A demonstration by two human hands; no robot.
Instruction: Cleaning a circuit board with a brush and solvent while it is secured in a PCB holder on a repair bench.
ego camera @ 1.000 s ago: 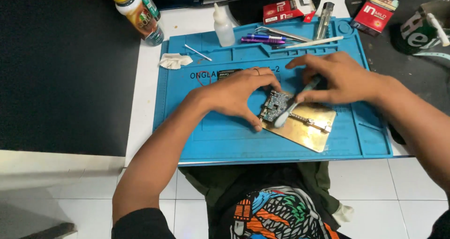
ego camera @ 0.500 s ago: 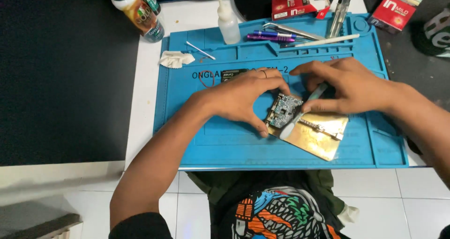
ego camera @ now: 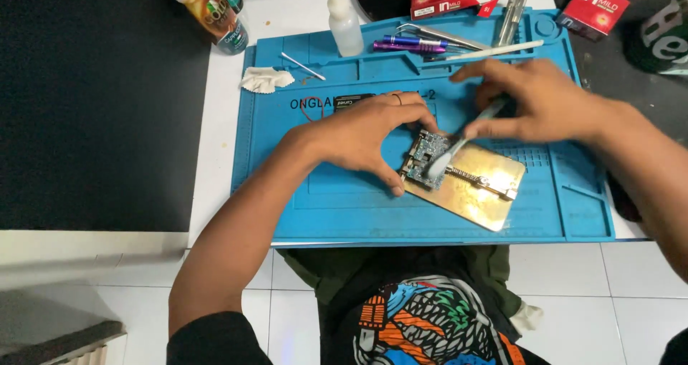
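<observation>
Bracing the circuit board on its brass holder, mid-mat, your left hand has its fingers spread apart, while your right hand pinches the brush. Heavy strokes could dislodge tiny components.

**Rubber, brass and bare circuit**

The mat looked like matt blue rubber, smooth, with moulded ridges. The plate was brass-coloured metal, worn and dully shining. The board showed a rough, studded green-grey face. The brush had a pale plastic handle and soft white bristles. The bottle was cloudy, translucent plastic. A wad of white tissue or cloth lay crumpled. The tweezers were bright metal. The floor was glossy white tile.
</observation>
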